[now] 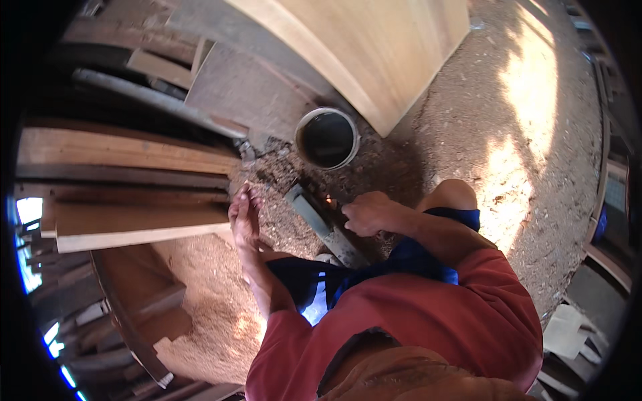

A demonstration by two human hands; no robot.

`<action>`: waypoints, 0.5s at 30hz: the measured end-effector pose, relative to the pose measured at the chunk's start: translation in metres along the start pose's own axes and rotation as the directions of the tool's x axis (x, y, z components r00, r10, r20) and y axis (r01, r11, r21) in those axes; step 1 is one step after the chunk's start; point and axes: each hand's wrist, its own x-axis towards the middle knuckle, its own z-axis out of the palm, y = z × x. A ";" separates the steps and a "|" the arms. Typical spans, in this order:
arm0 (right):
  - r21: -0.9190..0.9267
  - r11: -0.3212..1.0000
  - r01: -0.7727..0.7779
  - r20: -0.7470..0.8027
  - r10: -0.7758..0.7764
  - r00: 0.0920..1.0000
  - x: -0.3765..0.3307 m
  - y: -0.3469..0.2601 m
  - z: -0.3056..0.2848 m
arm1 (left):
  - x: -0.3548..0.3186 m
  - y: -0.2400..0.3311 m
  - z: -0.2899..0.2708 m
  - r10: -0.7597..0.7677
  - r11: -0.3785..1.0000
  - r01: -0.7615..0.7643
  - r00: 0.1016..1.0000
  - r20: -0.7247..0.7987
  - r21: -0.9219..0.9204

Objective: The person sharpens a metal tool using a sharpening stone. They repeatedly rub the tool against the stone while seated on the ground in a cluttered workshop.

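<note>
My left hand [245, 212] is raised beside the ends of the stacked planks, its fingers drawn together. Whatever they pinch, if anything, is too small to make out. Across from it, my right hand [370, 212] is closed near my right knee, and its fingers hide what may be inside. Between the two hands a long grey-green bar [311, 217] lies slanting on the ground, its near end between my legs. Right beside it, close to my right fingertips, a small orange glow [330, 199] shows. Neither hand touches the bar.
A round bucket [298, 138] with dark liquid stands ahead of my hands. Beyond it leans a large pale wooden board [374, 60]. Thick planks [134, 217] are stacked at left, above a heap of sawdust [214, 301]. Wood chips cover the ground [461, 127] at right.
</note>
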 end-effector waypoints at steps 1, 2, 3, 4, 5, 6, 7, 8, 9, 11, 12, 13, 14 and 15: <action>0.021 1.000 0.004 -0.030 -0.003 1.000 -0.003 0.002 0.000 | 0.001 0.003 0.005 -0.020 0.999 0.021 0.999 -0.032 0.026; 0.041 0.999 0.008 -0.054 -0.006 0.999 -0.007 0.006 0.001 | 0.004 0.004 0.015 -0.032 0.998 0.034 0.999 -0.027 0.057; 0.055 0.998 0.027 -0.074 -0.023 0.997 -0.008 0.005 0.001 | 0.006 0.006 0.015 -0.034 0.997 0.036 0.999 -0.028 0.074; 0.059 0.998 0.025 -0.109 -0.018 0.994 -0.011 0.006 0.002 | 0.008 0.005 0.016 -0.035 0.996 0.038 0.999 -0.033 0.087; 0.064 0.998 0.018 -0.143 -0.008 0.990 -0.014 0.007 0.004 | 0.010 0.003 0.018 -0.040 0.995 0.043 0.999 -0.034 0.089; 0.065 0.998 0.016 -0.173 -0.005 0.985 -0.014 0.007 0.005 | 0.011 0.002 0.015 -0.042 0.995 0.045 0.998 -0.043 0.092; 0.065 0.998 0.003 -0.163 0.008 0.987 -0.015 0.008 0.004 | 0.012 0.001 0.013 -0.045 0.993 0.052 0.997 -0.063 0.108; 0.064 0.998 -0.006 -0.151 0.016 0.988 -0.015 0.008 0.004 | 0.013 0.001 0.013 -0.047 0.992 0.053 0.997 -0.057 0.111; 0.062 0.998 -0.016 -0.138 0.024 0.990 -0.016 0.008 0.004 | 0.015 0.000 0.013 -0.049 0.992 0.055 0.997 -0.051 0.114; 0.058 0.998 -0.026 -0.102 0.031 0.994 -0.013 0.012 0.006 | 0.019 -0.002 0.013 -0.062 0.990 0.066 0.997 -0.042 0.123; 0.055 0.998 -0.029 -0.085 0.034 0.996 -0.013 0.014 0.007 | 0.021 -0.004 0.014 -0.062 0.991 0.066 0.997 -0.036 0.120; 0.058 0.998 -0.029 -0.096 0.035 0.995 -0.014 0.015 0.008 | 0.024 -0.006 0.015 -0.063 0.991 0.066 0.998 -0.030 0.117; 0.063 0.998 -0.027 -0.106 0.034 0.994 -0.018 0.015 0.008 | 0.025 -0.007 0.017 -0.066 0.991 0.068 0.997 -0.026 0.115; 0.068 0.997 -0.026 -0.116 0.033 0.993 -0.021 0.015 0.007 | 0.026 -0.009 0.019 -0.075 0.991 0.079 0.996 -0.040 0.110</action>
